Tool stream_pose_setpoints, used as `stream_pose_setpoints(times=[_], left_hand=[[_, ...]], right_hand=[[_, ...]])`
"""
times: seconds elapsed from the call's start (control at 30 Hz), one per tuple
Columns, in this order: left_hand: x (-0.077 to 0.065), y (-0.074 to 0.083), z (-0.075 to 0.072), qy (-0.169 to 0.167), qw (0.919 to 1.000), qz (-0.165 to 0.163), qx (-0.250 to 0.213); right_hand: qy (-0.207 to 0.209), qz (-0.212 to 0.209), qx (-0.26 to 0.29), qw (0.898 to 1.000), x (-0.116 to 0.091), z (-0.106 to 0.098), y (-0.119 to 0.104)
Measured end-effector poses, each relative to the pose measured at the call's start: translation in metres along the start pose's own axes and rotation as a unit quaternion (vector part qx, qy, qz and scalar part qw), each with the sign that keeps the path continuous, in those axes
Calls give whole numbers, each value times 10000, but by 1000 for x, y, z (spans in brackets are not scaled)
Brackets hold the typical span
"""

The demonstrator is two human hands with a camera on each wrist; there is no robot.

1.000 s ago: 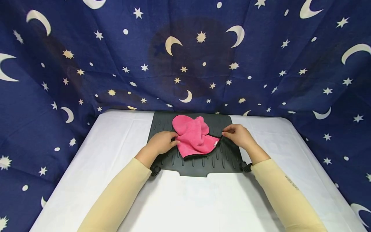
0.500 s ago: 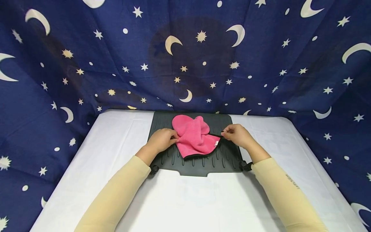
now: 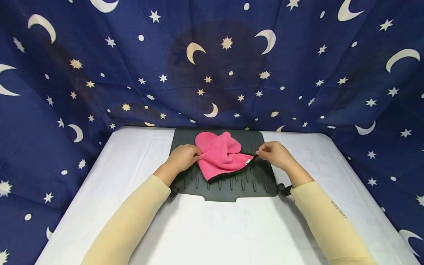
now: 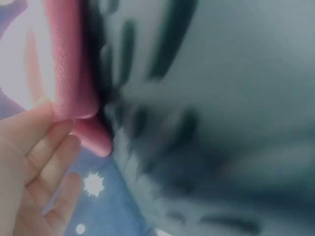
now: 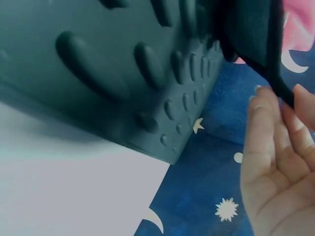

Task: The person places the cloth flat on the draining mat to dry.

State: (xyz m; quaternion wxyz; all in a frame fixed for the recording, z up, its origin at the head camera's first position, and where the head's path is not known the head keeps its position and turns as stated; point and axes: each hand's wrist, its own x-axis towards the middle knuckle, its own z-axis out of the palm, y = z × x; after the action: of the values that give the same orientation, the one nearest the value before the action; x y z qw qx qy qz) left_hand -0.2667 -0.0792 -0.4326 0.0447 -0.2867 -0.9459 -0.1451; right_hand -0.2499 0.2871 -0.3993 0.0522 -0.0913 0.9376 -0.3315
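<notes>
A pink cloth (image 3: 218, 156) with a black edging and a small white label lies bunched, partly raised, over a dark ribbed mat (image 3: 228, 187). At its left edge my left hand (image 3: 183, 158) pinches the fabric; the left wrist view shows the pink folds (image 4: 69, 64) at the thumb and fingertips. My right hand (image 3: 274, 154) pinches the black-edged right corner between thumb and fingers. The right wrist view shows this dark corner (image 5: 273, 64) lifted off the mat, drawn to a point at my right hand (image 5: 280, 162).
The mat lies on a white-covered table (image 3: 212, 232). Behind and at both sides hangs a dark blue curtain (image 3: 149, 55) printed with moons and stars. A black strap (image 3: 283, 189) is at my right wrist.
My left hand has shifted slightly left and my right hand slightly right, both still pinching. The pink cloth between them is stretched a little wider, its lower edge slanting more.
</notes>
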Motion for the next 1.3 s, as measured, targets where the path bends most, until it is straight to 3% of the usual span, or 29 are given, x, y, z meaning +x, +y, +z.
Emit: stream_pose_setpoints(times=[0.17,0.3,0.4,0.5,0.63,0.77,0.9,1.07,1.3], left_hand=[[-2,-5,-26,-182,9998,-60,47],[-3,-3,-47,-524,9985,-20,168],[-2,0,-55,-792,9965,-100,245],[-3,2,-50,-1051,9940,-162,258],[-7,3,-32,-1176,9929,-185,84],[-14,0,-23,-973,9947,-282,-191],[-23,-10,-26,-660,9959,-414,-458],[-37,-20,-32,-349,9941,-788,-659],[-49,-23,-27,-717,9817,-1493,-935]], right_hand=[[-289,-76,-9,9996,-11,-10,-5],[-813,-160,188,9964,-21,-14,-6],[-1216,-215,356,9917,-26,-12,-4],[-1497,-306,383,9875,-27,-6,-1],[-1673,-302,270,9851,-27,4,-1],[-1768,-243,63,9839,-25,7,-2],[-1711,-217,0,9850,-24,3,-3],[-1359,-200,72,9905,-22,-1,-10],[-1392,-178,100,9901,-13,8,-17]])
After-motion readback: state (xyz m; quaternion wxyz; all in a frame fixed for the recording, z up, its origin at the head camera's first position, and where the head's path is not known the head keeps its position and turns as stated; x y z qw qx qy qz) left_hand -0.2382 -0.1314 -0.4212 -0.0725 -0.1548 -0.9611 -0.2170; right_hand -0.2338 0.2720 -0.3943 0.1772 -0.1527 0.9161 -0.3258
